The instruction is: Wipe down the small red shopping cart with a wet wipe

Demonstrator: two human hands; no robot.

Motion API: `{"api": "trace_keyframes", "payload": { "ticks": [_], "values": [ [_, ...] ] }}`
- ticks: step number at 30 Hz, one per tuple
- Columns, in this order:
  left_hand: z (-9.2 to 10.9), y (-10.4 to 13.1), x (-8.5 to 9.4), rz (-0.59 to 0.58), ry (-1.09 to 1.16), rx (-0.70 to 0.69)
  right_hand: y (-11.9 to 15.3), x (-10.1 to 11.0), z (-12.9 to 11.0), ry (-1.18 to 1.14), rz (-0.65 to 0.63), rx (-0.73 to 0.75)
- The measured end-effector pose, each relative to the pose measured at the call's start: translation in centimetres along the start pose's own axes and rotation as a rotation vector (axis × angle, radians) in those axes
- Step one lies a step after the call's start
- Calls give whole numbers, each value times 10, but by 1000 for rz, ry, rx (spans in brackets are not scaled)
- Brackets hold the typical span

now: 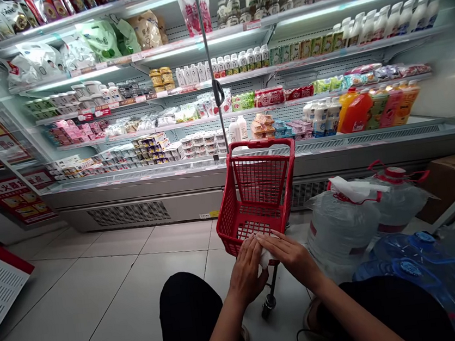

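Note:
My hands meet over the near edge of a small red plastic shopping cart (226, 228). A crumpled white tissue (265, 257) shows between them. My left hand (245, 270) has its fingers together, closed against the tissue from the left. From the other side, my right hand (293, 257) presses on the same tissue, fingertips close to those of the left. The fingers hide part of the tissue and of the cart's near rim. Inside, the visible part of the basket holds nothing.
Behind the cart stands a long open dairy cooler (139, 190) with stocked shelves. Large clear water jugs (335, 229) and blue water bottles (411, 267) crowd the right, near a cardboard box (454, 180). At far left is a red and white unit (2, 283).

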State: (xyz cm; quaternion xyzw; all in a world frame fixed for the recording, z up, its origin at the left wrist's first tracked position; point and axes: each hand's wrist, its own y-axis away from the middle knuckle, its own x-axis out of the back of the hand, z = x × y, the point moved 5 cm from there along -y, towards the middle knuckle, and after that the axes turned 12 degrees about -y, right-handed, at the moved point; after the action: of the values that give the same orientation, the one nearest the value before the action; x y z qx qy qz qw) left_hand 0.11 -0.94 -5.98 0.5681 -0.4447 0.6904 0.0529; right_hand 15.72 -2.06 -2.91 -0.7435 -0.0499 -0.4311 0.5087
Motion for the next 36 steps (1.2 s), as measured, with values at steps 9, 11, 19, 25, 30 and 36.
{"api": "trace_keyframes", "payload": {
  "ticks": [9,11,19,25,30,36],
  "values": [
    [5,2,-2,-11,-52,-28,27,13,-3,29,-38,28],
    [3,2,-3,30,-29,-22,26,11,-9,53,-6,64],
    [-9,-5,-1,44,-64,16,35,26,27,94,-70,81],
    [-9,-5,-1,59,-110,21,38,27,48,106,19,-81],
    [-17,-2,-1,71,-96,54,46,3,12,56,17,-60],
    [-32,-1,5,113,-90,95,28,10,17,7,-65,164]
  ]
}}
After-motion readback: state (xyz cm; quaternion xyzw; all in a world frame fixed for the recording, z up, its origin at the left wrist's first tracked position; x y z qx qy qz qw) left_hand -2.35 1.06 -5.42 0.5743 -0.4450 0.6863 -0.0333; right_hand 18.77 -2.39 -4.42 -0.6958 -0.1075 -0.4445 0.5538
